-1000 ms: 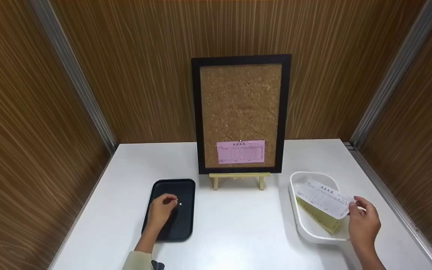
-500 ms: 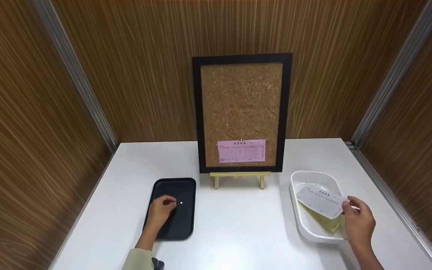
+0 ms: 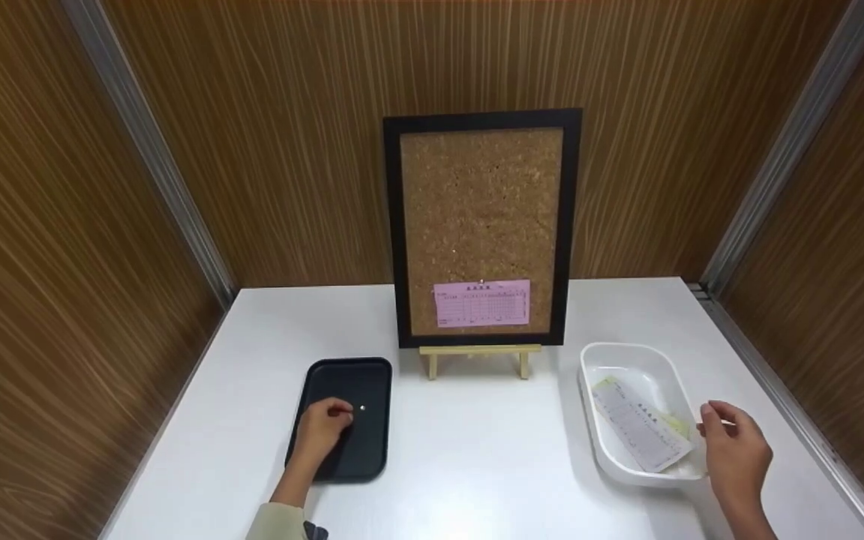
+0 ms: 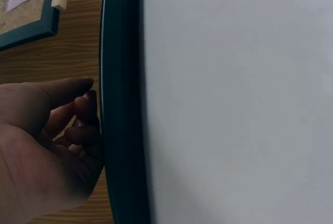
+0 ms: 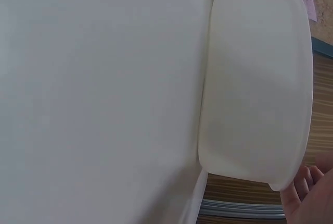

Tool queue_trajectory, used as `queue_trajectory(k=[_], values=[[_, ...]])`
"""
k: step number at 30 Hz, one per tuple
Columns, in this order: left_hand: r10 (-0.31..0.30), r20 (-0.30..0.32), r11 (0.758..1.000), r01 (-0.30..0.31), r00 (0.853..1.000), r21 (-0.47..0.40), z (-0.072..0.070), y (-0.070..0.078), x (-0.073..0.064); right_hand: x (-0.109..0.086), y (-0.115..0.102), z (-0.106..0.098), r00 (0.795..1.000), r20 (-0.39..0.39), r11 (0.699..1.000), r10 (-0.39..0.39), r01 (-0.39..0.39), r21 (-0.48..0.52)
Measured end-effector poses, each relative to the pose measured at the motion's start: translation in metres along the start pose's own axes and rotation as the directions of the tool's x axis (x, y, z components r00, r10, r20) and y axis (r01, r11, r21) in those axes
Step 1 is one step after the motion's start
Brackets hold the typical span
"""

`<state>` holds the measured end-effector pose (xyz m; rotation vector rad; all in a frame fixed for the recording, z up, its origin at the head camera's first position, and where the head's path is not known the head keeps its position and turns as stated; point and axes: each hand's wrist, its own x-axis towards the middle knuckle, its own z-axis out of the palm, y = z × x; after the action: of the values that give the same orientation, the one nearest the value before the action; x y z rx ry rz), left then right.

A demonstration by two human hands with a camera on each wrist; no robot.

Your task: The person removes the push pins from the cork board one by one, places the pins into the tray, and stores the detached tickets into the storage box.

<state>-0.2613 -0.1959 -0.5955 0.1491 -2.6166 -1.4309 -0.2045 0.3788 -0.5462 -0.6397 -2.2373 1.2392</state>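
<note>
My left hand (image 3: 321,429) is over the black tray (image 3: 368,457), fingers bent and thumb near the index finger. A small shiny pin-like thing (image 3: 362,408) lies in the tray just past the fingertips. In the left wrist view the left hand (image 4: 57,140) is beside the tray's dark side (image 4: 124,104); I cannot tell whether its fingertips pinch something small. My right hand (image 3: 736,446) is at the right rim of the white basin (image 3: 589,431), fingers loosely bent, holding no paper. A white printed slip (image 3: 642,424) lies slanted in the basin over a yellow slip (image 3: 678,425).
A black-framed corkboard (image 3: 484,202) stands at the back on a small wooden easel (image 3: 477,350). Low on its cork a pink printed slip (image 3: 481,304) is fixed with a pin at its top edge. Wood-grained panels (image 3: 312,150) enclose the white table (image 3: 477,450).
The white slip has left my right hand and lies turned in the basin, covering most of the yellow slip. The right hand has drawn back rightward; the left hand has barely moved.
</note>
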Motion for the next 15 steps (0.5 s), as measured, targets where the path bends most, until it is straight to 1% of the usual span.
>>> queue_trajectory(k=[5,6,10,12,15], values=[[0.011,-0.004,1.0,-0.011,1.0,-0.01,-0.001,0.004,0.002,0.001,-0.003,-0.001,1.0,-0.012,0.999,-0.023,0.023,0.023],[0.005,0.0,1.0,-0.005,1.0,-0.018,-0.001,0.006,0.002,0.001,-0.005,-0.001,0.999,-0.013,0.999,-0.032,0.032,0.027],[0.003,0.022,0.998,-0.002,1.0,-0.056,-0.002,0.016,0.002,0.001,-0.013,0.002,0.997,-0.017,0.995,-0.078,0.079,0.054],[-0.004,0.032,0.997,0.007,0.999,-0.074,-0.001,0.022,0.003,0.001,-0.017,0.005,0.996,-0.015,0.993,-0.093,0.094,0.073],[0.0,0.042,0.997,0.003,0.999,-0.082,0.0,0.03,0.004,0.0,-0.024,0.009,0.994,-0.007,0.988,-0.109,0.109,0.108]])
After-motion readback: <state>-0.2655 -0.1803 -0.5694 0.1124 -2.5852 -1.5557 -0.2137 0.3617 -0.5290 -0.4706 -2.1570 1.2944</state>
